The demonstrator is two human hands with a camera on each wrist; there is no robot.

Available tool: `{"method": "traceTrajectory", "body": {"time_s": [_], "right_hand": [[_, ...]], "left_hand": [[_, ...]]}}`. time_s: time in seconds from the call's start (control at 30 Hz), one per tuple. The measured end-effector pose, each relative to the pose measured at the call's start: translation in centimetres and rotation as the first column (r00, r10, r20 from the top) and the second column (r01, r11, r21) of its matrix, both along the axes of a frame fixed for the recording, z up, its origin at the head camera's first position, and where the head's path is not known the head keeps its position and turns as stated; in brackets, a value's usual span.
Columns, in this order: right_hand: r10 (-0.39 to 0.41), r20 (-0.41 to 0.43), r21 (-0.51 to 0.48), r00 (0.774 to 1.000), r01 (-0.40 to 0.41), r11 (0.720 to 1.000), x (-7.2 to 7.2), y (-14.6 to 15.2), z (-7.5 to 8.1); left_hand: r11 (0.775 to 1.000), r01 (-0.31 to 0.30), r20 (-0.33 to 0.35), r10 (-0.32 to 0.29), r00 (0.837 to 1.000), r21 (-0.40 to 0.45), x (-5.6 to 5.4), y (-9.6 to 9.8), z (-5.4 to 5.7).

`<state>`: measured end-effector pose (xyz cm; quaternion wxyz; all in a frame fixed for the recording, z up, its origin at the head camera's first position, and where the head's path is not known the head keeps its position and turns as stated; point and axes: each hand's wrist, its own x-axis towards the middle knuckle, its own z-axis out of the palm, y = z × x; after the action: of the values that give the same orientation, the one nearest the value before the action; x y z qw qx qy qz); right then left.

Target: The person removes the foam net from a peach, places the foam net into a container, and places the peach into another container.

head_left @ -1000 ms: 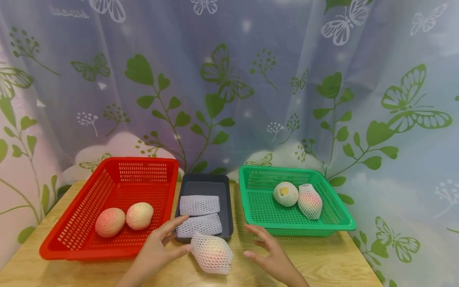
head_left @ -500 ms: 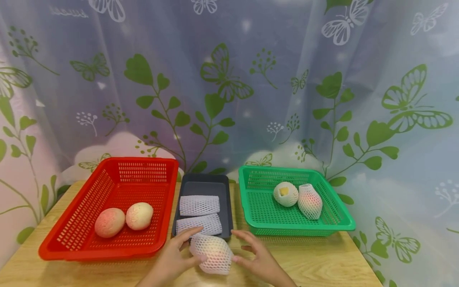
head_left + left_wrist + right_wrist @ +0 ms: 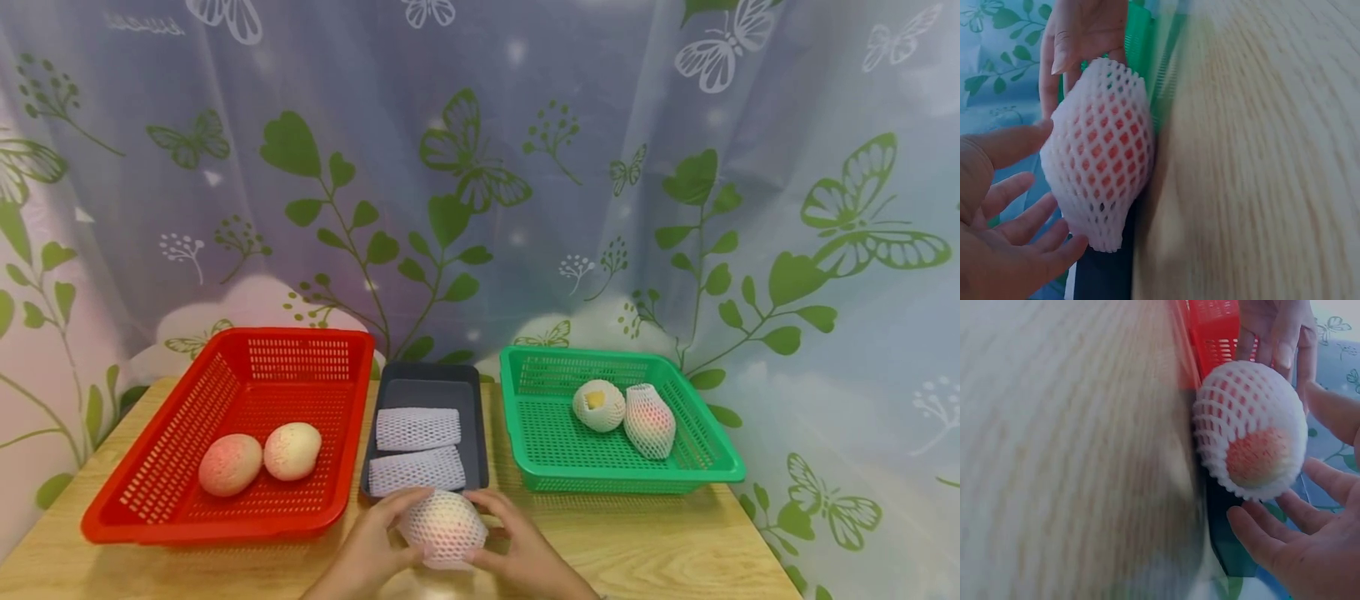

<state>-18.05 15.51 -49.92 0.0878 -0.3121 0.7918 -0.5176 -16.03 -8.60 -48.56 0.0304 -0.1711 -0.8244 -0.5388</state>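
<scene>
A peach (image 3: 446, 527) in a white foam net sits over the wooden table, in front of the dark tray. My left hand (image 3: 375, 537) holds it from the left, thumb on the near side and fingers toward the far side. From the right, my right hand (image 3: 521, 546) holds it the same way. In the left wrist view the net (image 3: 1102, 150) covers the peach and narrows at both ends. The right wrist view shows bare reddish peach skin (image 3: 1259, 456) through the net's open end, with fingertips (image 3: 1244, 515) close beneath.
Two flat foam nets, a rear one (image 3: 417, 428) and a front one (image 3: 417, 472), lie in the dark tray (image 3: 427, 392). Left of it, a red basket (image 3: 300, 387) holds two bare peaches (image 3: 231, 465). The green basket (image 3: 540, 425) on the right holds two netted fruits (image 3: 648, 422).
Both hands have moved inward to the netted peach. The left, first touching its net, now grips its left side; the right has come in from apart to grip its right side.
</scene>
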Motion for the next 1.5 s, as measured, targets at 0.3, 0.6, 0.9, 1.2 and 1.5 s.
{"method": "traceTrajectory", "body": {"time_s": [0.3, 0.6, 0.9, 1.2, 1.5], "right_hand": [[-0.01, -0.058, 0.075, 0.998, 0.015, 0.997, -0.1, -1.1, -0.7], [-0.02, -0.167, 0.09, 0.986, 0.035, 0.995, -0.4, -1.9, -1.4], [-0.05, -0.198, 0.132, 0.979, 0.077, 0.988, -0.5, -2.7, -1.5], [-0.09, -0.242, 0.111, 0.966, 0.119, 0.987, -0.3, -3.1, -1.6], [-0.125, -0.18, 0.074, 0.976, 0.14, 0.987, 0.1, -2.8, 0.0]], "left_hand": [[0.996, -0.045, -0.145, 0.034, 0.989, -0.077, 0.0, 0.4, -0.7], [0.999, -0.016, -0.065, 0.014, 0.998, -0.034, 0.1, 0.4, -0.6], [1.0, -0.02, -0.07, 0.018, 0.997, -0.018, 0.1, 0.5, -0.7], [0.999, -0.029, -0.078, 0.028, 0.997, -0.016, 0.2, 0.6, -0.6], [0.997, -0.067, -0.134, 0.062, 0.989, -0.029, 0.4, 1.0, 0.1]]}}
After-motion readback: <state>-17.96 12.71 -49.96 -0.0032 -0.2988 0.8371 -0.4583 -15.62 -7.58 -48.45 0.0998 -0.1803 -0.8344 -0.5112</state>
